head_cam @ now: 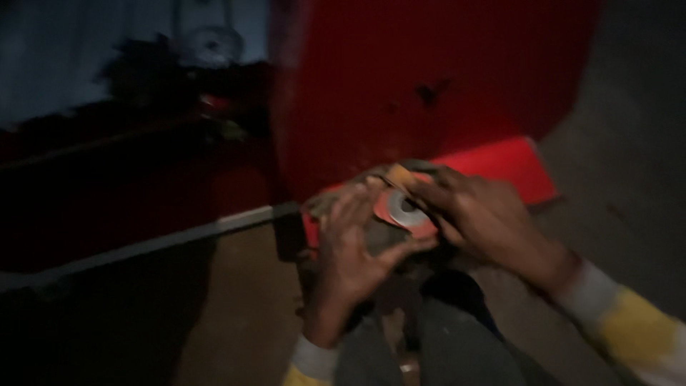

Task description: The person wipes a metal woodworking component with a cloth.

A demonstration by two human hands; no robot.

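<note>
Together, left hand (355, 246) fingers spread and right hand (475, 214) fingers curled grip the red disc (400, 211).

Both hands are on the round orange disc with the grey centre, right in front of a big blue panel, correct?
Not quite: the panel behind the round orange disc with the grey centre is red, not blue, as the head view shows. Left hand and right hand are both on the disc.

Dim overall, with motion blur smearing every edge; the brightest patch is the red panel (429, 78) from 12 to 2 o'clock; deep shadow swallows 7 to 10 o'clock; both hands at centre are soft, unfocused; no glare.
</note>
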